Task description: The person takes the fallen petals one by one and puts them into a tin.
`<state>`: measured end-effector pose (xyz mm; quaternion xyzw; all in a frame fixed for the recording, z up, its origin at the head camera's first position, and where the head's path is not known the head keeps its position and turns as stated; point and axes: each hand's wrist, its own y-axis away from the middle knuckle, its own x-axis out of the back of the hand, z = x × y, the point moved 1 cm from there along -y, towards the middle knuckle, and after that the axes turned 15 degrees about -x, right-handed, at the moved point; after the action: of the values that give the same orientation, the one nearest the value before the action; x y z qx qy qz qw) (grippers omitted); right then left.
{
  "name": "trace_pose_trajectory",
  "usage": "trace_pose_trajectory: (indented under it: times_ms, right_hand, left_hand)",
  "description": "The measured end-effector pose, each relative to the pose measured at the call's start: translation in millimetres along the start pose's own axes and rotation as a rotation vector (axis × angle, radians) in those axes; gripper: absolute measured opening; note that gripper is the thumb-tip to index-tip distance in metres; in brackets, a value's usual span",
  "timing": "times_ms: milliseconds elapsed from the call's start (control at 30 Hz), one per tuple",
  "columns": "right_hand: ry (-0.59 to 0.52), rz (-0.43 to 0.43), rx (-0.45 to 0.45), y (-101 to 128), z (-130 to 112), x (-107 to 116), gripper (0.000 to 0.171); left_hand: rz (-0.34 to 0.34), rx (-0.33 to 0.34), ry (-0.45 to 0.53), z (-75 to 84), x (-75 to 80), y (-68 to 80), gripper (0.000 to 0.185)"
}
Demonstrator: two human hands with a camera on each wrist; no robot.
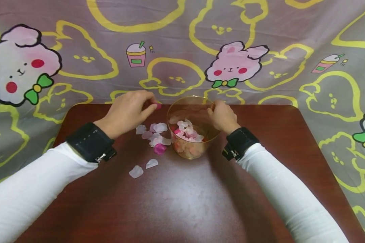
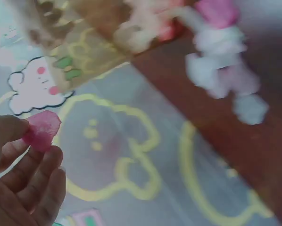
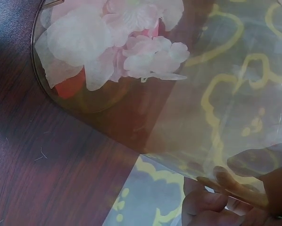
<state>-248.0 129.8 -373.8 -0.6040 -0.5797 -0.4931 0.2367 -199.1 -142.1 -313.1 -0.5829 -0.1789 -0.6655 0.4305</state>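
My left hand (image 1: 130,109) pinches a magenta petal (image 2: 43,129) between thumb and fingers, left of the container's rim. A clear amber-tinted container (image 1: 191,148) stands tilted on the table, and my right hand (image 1: 223,116) grips its right rim, with fingers outside the wall in the right wrist view. Inside lie white, pale pink and bright pink petals and small flowers (image 3: 153,56), with a bit of red under them. To the container's left, a loose pile of white and pink petals (image 1: 160,127) lies on the tabletop, with a magenta petal (image 1: 160,149) at its near side.
The dark red-brown table (image 1: 182,209) ends close behind the container. A patterned cloth (image 1: 176,44) with cartoon bunnies hangs behind it. Two white petals, one of them this petal (image 1: 136,171), lie apart from the pile, nearer the front.
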Motion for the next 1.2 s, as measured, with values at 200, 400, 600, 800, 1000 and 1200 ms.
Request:
trace_pose_trajectory:
  times_ms: [200,400,600,800,1000,1200]
  right_hand:
    - [0.000,0.004,-0.004,0.2,-2.1,0.6,0.025]
    - [-0.009,0.014,0.003,-1.0,-2.2,-0.6,0.024]
    - [-0.010,0.008,-0.002,-0.5,-0.9,-1.0,0.025]
    - [-0.002,0.012,-0.003,-0.9,0.1,-0.2,0.025]
    - [-0.002,0.018,-0.010,-1.2,0.3,0.9,0.024]
    - [-0.003,0.007,-0.006,-1.3,-0.9,-0.6,0.025]
  left_hand:
    - [-0.092,-0.136,-0.024,25.8,-9.7,-43.0,0.014]
    - [-0.248,-0.260,-0.003,44.9,-45.6,-59.9,0.010]
    - [-0.432,-0.247,-0.007,51.0,-65.5,-65.0,0.012]
    - [-0.451,-0.188,0.041,49.4,-59.8,-65.0,0.010]
    - [-0.217,-0.180,0.081,37.2,-40.6,-50.3,0.017]
    - [0.050,-0.079,0.089,6.7,-32.8,1.9,0.017]
